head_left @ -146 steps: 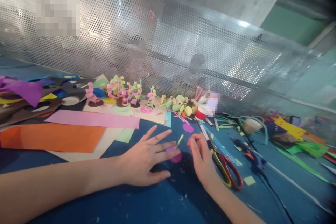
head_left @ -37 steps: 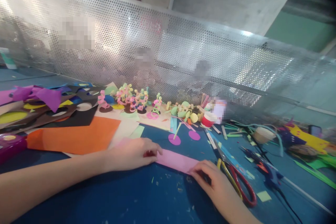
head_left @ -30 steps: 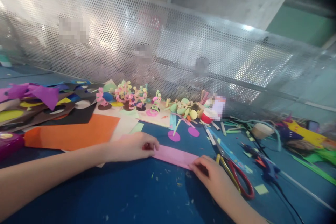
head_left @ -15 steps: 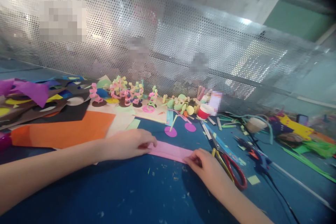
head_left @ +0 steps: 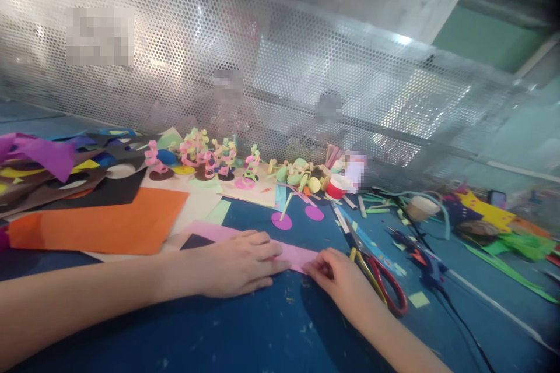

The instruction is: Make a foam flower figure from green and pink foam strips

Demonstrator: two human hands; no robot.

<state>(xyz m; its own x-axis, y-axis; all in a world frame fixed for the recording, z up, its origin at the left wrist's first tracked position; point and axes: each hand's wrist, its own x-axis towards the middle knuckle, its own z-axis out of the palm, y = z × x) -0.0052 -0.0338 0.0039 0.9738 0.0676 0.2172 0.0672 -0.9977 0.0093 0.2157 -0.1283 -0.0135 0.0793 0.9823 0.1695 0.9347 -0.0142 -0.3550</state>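
A long pink paper strip (head_left: pixel 292 253) lies on the blue table in front of me. My left hand (head_left: pixel 240 259) rests flat across its middle, fingers stretched out and pointing right. The strip's left part shows beyond that hand. With thumb and fingertips, my right hand (head_left: pixel 330 268) pinches the strip's right end. Just right of this hand lie scissors (head_left: pixel 385 280) with red and yellow handles, blades pointing away. Purple paper circles (head_left: pixel 281 221) lie beyond the strip, one with a pale green stick on it.
Orange paper (head_left: pixel 100 224) and dark sheets (head_left: pixel 109 186) cover the left. Small curled paper models (head_left: pixel 205 157) stand at the back before a perforated metal screen (head_left: pixel 280 70). A red and white cup (head_left: pixel 336 186) stands behind the scissors. A corded glue gun (head_left: pixel 426 265) lies right.
My left hand has come down flat onto the strip, its fingers straightened and moved right. The right hand keeps its pinch at the end. The view has shifted slightly.
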